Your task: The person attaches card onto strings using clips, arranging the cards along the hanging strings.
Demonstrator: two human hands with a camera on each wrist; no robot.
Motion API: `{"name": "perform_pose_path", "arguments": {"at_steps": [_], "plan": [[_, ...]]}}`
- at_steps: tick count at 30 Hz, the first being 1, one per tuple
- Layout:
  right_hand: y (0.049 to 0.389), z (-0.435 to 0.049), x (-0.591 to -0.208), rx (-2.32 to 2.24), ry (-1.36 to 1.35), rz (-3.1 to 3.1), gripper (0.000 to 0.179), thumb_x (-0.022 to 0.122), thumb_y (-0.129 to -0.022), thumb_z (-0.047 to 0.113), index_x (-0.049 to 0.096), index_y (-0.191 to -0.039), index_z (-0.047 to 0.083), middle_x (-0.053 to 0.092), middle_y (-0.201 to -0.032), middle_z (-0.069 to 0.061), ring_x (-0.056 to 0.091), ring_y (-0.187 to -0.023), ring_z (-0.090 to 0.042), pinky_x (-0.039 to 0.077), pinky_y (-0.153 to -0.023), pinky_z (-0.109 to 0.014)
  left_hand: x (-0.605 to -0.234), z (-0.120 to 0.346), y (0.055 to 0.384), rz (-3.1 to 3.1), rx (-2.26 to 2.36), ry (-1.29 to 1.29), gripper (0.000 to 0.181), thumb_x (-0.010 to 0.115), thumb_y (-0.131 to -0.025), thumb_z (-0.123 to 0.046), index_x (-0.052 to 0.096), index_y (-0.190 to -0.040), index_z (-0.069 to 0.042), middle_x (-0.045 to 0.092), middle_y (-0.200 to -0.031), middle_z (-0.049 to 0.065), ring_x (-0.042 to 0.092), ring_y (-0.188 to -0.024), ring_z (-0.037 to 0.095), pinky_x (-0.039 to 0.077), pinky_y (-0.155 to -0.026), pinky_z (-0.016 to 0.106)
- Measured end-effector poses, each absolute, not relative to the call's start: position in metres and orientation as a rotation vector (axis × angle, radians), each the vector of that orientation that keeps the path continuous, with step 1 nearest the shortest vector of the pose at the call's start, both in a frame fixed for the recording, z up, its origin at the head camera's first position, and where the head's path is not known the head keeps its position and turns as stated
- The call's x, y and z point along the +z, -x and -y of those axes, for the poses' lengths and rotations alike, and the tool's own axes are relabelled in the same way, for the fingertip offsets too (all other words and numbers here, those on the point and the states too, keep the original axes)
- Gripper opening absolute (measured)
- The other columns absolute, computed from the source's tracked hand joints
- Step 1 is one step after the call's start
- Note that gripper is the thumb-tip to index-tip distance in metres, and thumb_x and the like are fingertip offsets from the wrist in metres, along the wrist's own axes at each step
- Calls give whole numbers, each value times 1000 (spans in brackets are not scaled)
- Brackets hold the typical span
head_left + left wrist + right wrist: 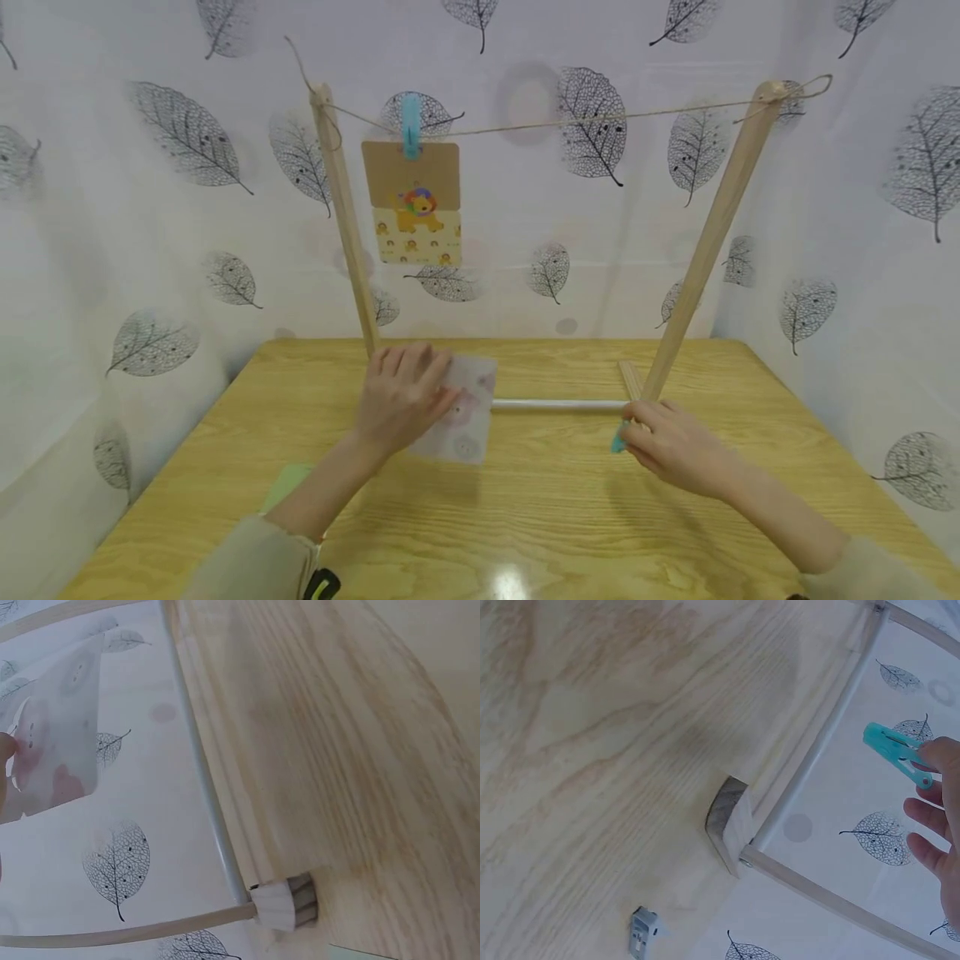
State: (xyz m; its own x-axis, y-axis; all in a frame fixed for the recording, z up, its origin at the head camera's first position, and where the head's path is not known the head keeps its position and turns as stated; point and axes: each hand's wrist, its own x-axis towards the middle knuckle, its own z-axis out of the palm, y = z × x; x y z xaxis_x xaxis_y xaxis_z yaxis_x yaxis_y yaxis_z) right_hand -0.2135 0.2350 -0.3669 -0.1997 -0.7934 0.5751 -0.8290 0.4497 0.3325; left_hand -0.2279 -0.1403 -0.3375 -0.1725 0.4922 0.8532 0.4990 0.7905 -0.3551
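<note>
- Head view, and here's the score: one card, the brown-and-yellow lion card [438,179], hangs from the string [540,126] under a blue clip [410,125], near the left post [347,217].
- Down below, the left hand [401,398] pinches a pale, see-through card [471,429] by its left side, well under the string and lifted over the bench [525,517].
- Over to the right hand [678,450]: thumb and finger grip a turquoise clip [900,754], beside the foot of the right post [708,250], the other fingers loosely bent.
- So, by my reading, one card is up and one is not: the pale card has no clip on it, the turquoise clip bites nothing, and the string's middle and right stretches carry no card.
</note>
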Motion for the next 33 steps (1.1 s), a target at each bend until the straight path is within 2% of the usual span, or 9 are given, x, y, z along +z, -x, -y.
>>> {"name": "perform_pose_path", "arguments": {"at_steps": [3, 12, 23, 27, 33], "plan": [[214, -233, -358, 78, -1347, 2004, 37, 32, -101, 28, 59, -82, 11, 58, -91, -8, 57, -70, -19, 46, -59, -34, -332, 136, 228, 1796, -15, 776, 41, 61, -79, -38, 62, -102, -5, 55, -97, 14, 52, -82, 30, 40, -73, 42], [218, -227, -327, 100, -1324, 1941, 37, 34, -101, 29, 61, -86, 7, 57, -91, -8, 56, -74, -21, 45, -61, -37, -319, 124, 235, 1664, -44, 780, 51, 58, -84, -42, 61, -105, 4, 59, -99, 15, 55, -86, 30, 41, -78, 42], [221, -207, -291, 130, -1249, 1764, 31, 38, -99, 20, 62, -88, 4, 60, -96, -18, 57, -79, -34, 43, -61, -45, -298, 108, 237, 1619, 16, 738, 49, 60, -81, -43, 59, -104, 0, 54, -97, 13, 52, -85, 29, 41, -79, 43], [222, -199, -278, 180, -1222, 1730, 29, 41, -99, 19, 61, -88, 2, 59, -96, -20, 55, -79, -35, 40, -60, -44, -294, 104, 240, 1607, 33, 707, 49, 60, -80, -44, 59, -104, -1, 54, -96, 13, 51, -84, 28, 40, -81, 46], [227, -188, -249, 261, -1187, 1652, 23, 46, -97, 18, 61, -91, 1, 59, -93, -20, 56, -78, -35, 45, -62, -44, -285, 96, 245, 1587, 22, 652, 49, 63, -78, -44, 59, -104, -2, 55, -96, 12, 50, -84, 29, 39, -84, 49]]}}
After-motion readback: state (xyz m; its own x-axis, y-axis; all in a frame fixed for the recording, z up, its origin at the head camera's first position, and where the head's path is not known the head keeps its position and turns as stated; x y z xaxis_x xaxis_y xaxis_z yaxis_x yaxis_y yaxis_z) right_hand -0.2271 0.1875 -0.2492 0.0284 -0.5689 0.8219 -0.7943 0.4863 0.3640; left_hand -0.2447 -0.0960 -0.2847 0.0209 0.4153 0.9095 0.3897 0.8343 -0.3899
